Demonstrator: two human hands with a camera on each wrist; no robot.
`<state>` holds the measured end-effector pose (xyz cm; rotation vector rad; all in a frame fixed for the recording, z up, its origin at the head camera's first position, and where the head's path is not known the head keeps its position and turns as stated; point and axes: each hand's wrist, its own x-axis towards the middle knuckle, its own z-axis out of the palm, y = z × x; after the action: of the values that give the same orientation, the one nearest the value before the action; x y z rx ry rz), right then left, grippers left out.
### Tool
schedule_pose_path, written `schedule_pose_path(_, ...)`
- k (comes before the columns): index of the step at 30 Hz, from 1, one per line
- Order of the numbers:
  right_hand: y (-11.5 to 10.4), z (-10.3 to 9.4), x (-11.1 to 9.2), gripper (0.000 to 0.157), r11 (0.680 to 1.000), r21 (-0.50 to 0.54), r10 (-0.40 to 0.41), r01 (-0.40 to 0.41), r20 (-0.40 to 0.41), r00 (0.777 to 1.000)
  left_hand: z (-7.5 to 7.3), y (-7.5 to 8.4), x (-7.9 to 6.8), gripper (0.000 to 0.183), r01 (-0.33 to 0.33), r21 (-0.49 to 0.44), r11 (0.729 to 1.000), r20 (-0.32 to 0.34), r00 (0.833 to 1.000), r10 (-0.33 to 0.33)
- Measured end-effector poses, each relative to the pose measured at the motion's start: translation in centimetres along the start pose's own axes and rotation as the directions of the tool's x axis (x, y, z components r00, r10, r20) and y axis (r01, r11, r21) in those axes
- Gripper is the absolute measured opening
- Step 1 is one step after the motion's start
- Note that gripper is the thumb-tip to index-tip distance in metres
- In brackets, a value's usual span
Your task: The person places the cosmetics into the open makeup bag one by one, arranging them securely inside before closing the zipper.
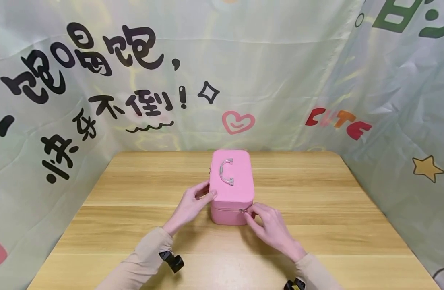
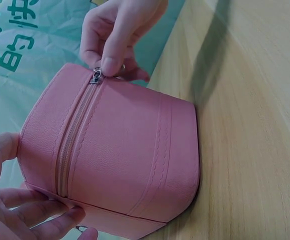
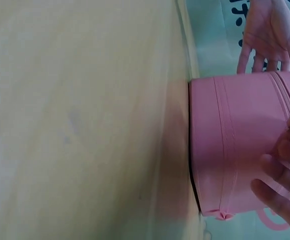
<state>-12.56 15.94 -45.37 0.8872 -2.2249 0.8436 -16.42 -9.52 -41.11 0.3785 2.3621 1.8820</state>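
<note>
A pink zippered case with a silver carrying handle on its lid stands upright on the table. At its left side, my left hand steadies it, thumb on the lid's edge and nearly straight fingers against the side wall. My right hand pinches the metal zipper pull between thumb and forefinger at the near right corner. In the left wrist view, the zipper teeth run closed across the near face below the lid. The right wrist view shows the case's right side, with the right fingers spread beside it.
The wooden table extends on both sides of the case. Behind it hangs a pale printed cloth with lettering and a heart, which continues along the left and right sides. Each wrist wears a small black camera.
</note>
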Motion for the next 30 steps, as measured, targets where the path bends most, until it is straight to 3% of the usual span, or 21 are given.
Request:
schedule_pose_path(8,0.6,-0.4,-0.2,0.025,0.995,0.102,-0.016,0.013,0.032,0.999,0.0,0.0,0.0,0.059,0.003,-0.001,1.0,0.001,1.0,-0.003)
schedule_pose_path(15,1.7,-0.9,-0.3,0.025,0.967,0.253,-0.018,0.005,0.051,0.999,-0.1,-0.1,0.1,0.058,0.002,0.008,1.0,0.004,1.0,-0.002)
schedule_pose_path(21,2.5,-1.1,-0.3,0.019,0.929,0.355,0.076,-0.106,0.097,0.992,-0.2,-0.1,0.1,0.059,-0.002,0.017,1.0,0.013,1.0,0.002)
schedule_pose_path(25,2.6,-1.5,-0.4,0.013,0.869,0.416,0.222,-0.268,0.158,0.962,-0.2,-0.1,0.2,0.059,0.001,0.012,1.0,0.015,1.0,-0.001)
schedule_pose_path(27,2.6,-1.8,-0.4,0.009,0.809,0.47,0.292,-0.353,0.2,0.935,-0.2,-0.1,0.2,0.059,0.002,0.009,1.0,0.013,1.0,-0.002)
schedule_pose_path(30,2.8,-2.4,-0.2,0.003,0.695,0.553,0.363,-0.459,0.281,0.888,-0.1,-0.2,0.2,0.059,0.004,0.008,1.0,0.006,1.0,-0.004)
